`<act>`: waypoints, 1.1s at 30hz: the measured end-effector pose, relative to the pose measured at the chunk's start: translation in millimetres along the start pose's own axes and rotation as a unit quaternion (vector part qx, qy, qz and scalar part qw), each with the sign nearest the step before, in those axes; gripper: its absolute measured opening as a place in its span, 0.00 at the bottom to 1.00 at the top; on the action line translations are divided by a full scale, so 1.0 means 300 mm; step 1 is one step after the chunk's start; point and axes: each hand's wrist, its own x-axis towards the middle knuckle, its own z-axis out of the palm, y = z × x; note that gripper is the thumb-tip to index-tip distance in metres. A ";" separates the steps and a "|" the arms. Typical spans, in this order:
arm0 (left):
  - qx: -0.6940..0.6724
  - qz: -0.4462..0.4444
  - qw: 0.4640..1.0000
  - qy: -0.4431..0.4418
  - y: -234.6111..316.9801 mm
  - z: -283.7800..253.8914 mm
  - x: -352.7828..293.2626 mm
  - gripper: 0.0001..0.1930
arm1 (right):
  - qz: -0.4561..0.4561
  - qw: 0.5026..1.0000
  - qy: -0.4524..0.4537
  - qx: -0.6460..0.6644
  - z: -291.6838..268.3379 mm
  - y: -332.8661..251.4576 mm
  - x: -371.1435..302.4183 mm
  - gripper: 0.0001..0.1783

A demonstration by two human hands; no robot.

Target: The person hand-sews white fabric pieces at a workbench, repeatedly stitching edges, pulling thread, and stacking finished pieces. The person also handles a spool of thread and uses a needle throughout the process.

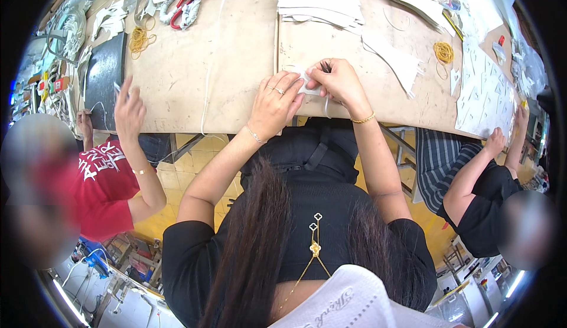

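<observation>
At the table's front edge, a small white piece [305, 82] of sheet material lies between my two hands. My left hand [275, 103] is closed on its left side, the fingers curled over it and hiding much of it. My right hand [344, 84] pinches the piece's right side with thumb and finger. A dark, thin, pointed tool [326, 67] shows at the right hand's fingers; its kind is too small to make out. Below those fingers hangs a narrow white strip [328, 107].
Stacked white pieces [319, 3] lie at the back, with a loose white piece [394, 62] farther right. Yellow rubber bands [443, 52] and red-handled scissors [180, 12] are on the table [242, 50]. Co-workers sit on both sides; one's hand [130, 110] is raised beside a black board [106, 85].
</observation>
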 end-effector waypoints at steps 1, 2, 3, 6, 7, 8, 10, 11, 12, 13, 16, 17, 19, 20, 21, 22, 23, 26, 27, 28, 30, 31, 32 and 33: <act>0.000 -0.001 1.000 0.002 -0.001 0.000 0.002 0.18 | 0.007 1.000 0.004 -0.007 0.000 -0.004 -0.002 0.12; 0.000 0.002 1.000 0.007 -0.003 -0.001 0.004 0.18 | 0.003 1.000 0.003 -0.004 0.001 -0.008 -0.004 0.12; 0.020 0.002 1.000 -0.004 -0.003 -0.002 0.006 0.18 | 0.003 1.000 0.005 -0.004 0.002 -0.011 -0.008 0.12; 0.060 0.011 0.998 -0.033 -0.008 -0.009 0.018 0.17 | 0.003 1.000 0.014 -0.014 0.005 -0.016 -0.016 0.12; 0.064 0.011 0.997 -0.045 -0.010 -0.013 0.022 0.18 | -0.005 1.000 0.015 -0.014 0.003 -0.013 -0.021 0.13; 0.066 0.010 0.996 -0.056 -0.010 -0.017 0.025 0.18 | -0.007 0.999 0.024 -0.035 -0.002 -0.006 -0.032 0.13; 0.076 0.013 0.995 -0.061 -0.008 -0.021 0.030 0.18 | -0.038 0.997 0.031 -0.064 -0.022 0.015 -0.057 0.13; 0.080 0.012 0.995 -0.060 -0.005 -0.022 0.032 0.19 | -0.029 0.996 0.043 -0.076 -0.035 0.029 -0.072 0.13; 0.086 0.007 0.994 -0.060 -0.003 -0.021 0.034 0.20 | -0.026 0.995 0.053 -0.083 -0.054 0.045 -0.092 0.13; 0.088 0.002 0.994 -0.058 0.001 -0.019 0.035 0.21 | -0.021 0.994 0.062 -0.091 -0.071 0.062 -0.113 0.13; 0.097 -0.005 0.994 -0.058 0.012 -0.004 0.038 0.25 | -0.018 0.992 0.087 -0.085 -0.105 0.105 -0.163 0.15; 0.101 -0.007 0.993 -0.059 0.014 0.001 0.038 0.26 | -0.016 0.992 0.093 -0.084 -0.111 0.115 -0.172 0.15; 0.111 -0.003 0.992 -0.060 0.017 0.008 0.038 0.27 | -0.013 0.990 0.100 -0.096 -0.119 0.126 -0.178 0.16; 0.117 -0.002 0.991 -0.060 0.018 0.011 0.038 0.28 | -0.012 0.989 0.103 -0.101 -0.122 0.129 -0.179 0.16; 0.125 0.002 0.990 -0.065 0.018 0.014 0.038 0.28 | -0.016 0.989 0.106 -0.099 -0.123 0.131 -0.177 0.16; 0.133 0.005 0.989 -0.069 0.019 0.016 0.037 0.27 | -0.021 0.989 0.109 -0.098 -0.125 0.132 -0.174 0.16; 0.139 0.006 0.988 -0.072 0.020 0.017 0.035 0.27 | -0.026 0.989 0.112 -0.097 -0.126 0.134 -0.171 0.16; 0.162 0.014 0.984 -0.071 0.027 0.021 0.032 0.25 | -0.041 0.986 0.117 -0.109 -0.131 0.136 -0.158 0.16; 0.168 0.015 0.983 -0.076 0.029 0.021 0.031 0.25 | -0.053 0.984 0.118 -0.120 -0.131 0.136 -0.156 0.16; 0.174 0.017 0.981 -0.083 0.031 0.021 0.029 0.25 | -0.063 0.982 0.121 -0.130 -0.133 0.137 -0.155 0.16; 0.182 0.020 0.978 -0.095 0.035 0.020 0.029 0.26 | -0.071 0.979 0.123 -0.144 -0.137 0.137 -0.155 0.16; 0.186 0.021 0.977 -0.100 0.038 0.020 0.029 0.27 | -0.070 0.979 0.122 -0.148 -0.139 0.135 -0.154 0.17; 0.189 0.022 0.976 -0.105 0.042 0.019 0.029 0.27 | -0.068 0.979 0.121 -0.152 -0.140 0.133 -0.153 0.17; 0.191 0.021 0.975 -0.109 0.047 0.019 0.030 0.28 | -0.058 0.979 0.118 -0.156 -0.143 0.131 -0.152 0.17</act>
